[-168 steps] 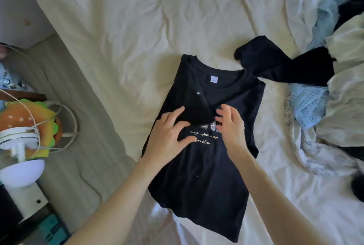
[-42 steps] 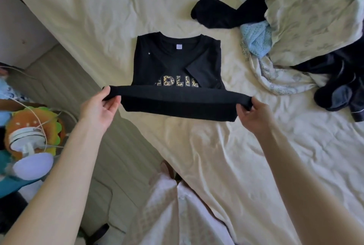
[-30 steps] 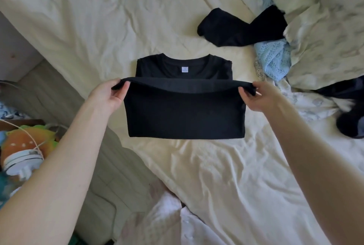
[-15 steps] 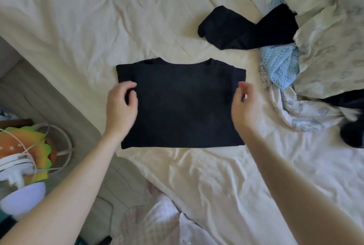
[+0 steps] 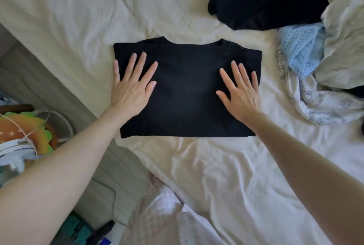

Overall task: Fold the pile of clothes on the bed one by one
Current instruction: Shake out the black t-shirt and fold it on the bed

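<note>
Black shirt (image 5: 187, 91), folded, long axis running hand to hand; left hand (image 5: 131, 89) and right hand (image 5: 241, 93) press it flat-fingered, gripping nothing; pile (image 5: 325, 47) nearer right.

Your folded black T-shirt (image 5: 187, 95) lies flat on the cream bedsheet (image 5: 98, 8), collar edge away from you. Your left hand (image 5: 131, 85) presses on the shirt's left part with fingers straight and spread, the little finger at the shirt's left edge. Your right hand (image 5: 241, 91) lies the same way on the shirt's right part (fingers spread, thumb pointing inward). Beyond the shirt's far right corner sits a crumpled black garment (image 5: 262, 4), apart from the shirt. Right of the shirt, a pale blue lace piece (image 5: 301, 47) rests among the unfolded pile of clothes (image 5: 342, 34). Left of the shirt, off the bed, stands a burger-shaped toy (image 5: 23, 128).
</note>
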Demonstrator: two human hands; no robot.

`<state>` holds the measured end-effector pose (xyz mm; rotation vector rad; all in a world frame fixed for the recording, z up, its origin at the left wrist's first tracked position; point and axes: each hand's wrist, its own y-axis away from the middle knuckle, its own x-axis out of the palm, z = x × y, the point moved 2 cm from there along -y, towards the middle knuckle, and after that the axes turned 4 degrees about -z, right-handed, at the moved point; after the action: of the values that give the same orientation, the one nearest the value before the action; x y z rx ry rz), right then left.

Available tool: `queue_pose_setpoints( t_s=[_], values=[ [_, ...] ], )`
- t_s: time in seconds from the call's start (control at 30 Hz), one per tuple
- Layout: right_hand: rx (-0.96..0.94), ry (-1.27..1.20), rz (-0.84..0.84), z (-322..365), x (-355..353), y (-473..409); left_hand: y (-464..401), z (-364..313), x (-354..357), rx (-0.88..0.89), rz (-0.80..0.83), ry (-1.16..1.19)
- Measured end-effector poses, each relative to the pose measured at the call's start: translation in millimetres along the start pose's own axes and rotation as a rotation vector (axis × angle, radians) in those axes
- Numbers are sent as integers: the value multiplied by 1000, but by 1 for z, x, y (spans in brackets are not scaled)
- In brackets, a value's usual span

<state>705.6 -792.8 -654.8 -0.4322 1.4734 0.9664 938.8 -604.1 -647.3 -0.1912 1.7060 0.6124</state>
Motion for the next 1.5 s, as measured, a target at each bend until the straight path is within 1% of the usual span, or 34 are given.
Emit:
queue_pose_setpoints(
  t_s=[0.1,0.17,0.23,0.3,0.33,0.37,0.43,0.5,0.6,0.73,0.8,0.9,0.93,1.0,1.1,1.17,1.23,1.3,1.33,1.37,1.43,1.5],
  values=[
    [196,-89,-23,-2,-2,27,31,12,-9,-198,-76,196],
    [231,-137,-65,8,-6,52,62,19,-12,-393,-120,403],
    [211,-190,-109,24,-8,79,94,24,-8,-695,-94,710],
    [193,-217,-106,42,-6,102,120,17,-1,-1016,21,1144],
    [185,-213,-83,49,-3,111,128,11,4,-1128,91,1359],
    [177,-202,-56,55,1,119,133,7,8,-1198,158,1526],
    [180,-177,1,59,7,129,135,-1,15,-1266,232,1740],
    [205,-170,30,54,11,130,130,-6,18,-1311,210,1855],
    [220,-157,41,39,14,128,123,-9,17,-1349,112,1910],
    [217,-161,154,27,18,125,123,-14,0,-1271,-6,1788],
    [209,-193,221,26,19,119,125,-21,-16,-1230,-113,1682],
    [217,-301,270,25,12,113,123,-38,-44,-1157,-290,1522],
    [234,-377,282,25,7,112,120,-47,-53,-1120,-338,1475],
    [312,-619,281,23,-3,113,110,-69,-69,-1008,-415,1347],
    [496,-1028,257,13,-19,118,86,-109,-89,-784,-507,1077],
    [626,-1321,238,2,-27,122,68,-143,-98,-602,-540,973],
    [744,-1571,191,-11,-31,123,52,-182,-97,-403,-532,895],
    [811,-1729,137,-26,-33,120,44,-220,-83,-219,-484,761],
    [822,-1777,120,-33,-32,119,44,-236,-72,-141,-433,685],
    [825,-1801,115,-38,-31,117,46,-249,-58,-82,-354,621],
    [828,-1759,123,-43,-27,113,55,-262,-27,-32,-175,528],
    [858,-1655,127,-46,-20,109,66,-257,-5,-11,-95,408]
  ],
)
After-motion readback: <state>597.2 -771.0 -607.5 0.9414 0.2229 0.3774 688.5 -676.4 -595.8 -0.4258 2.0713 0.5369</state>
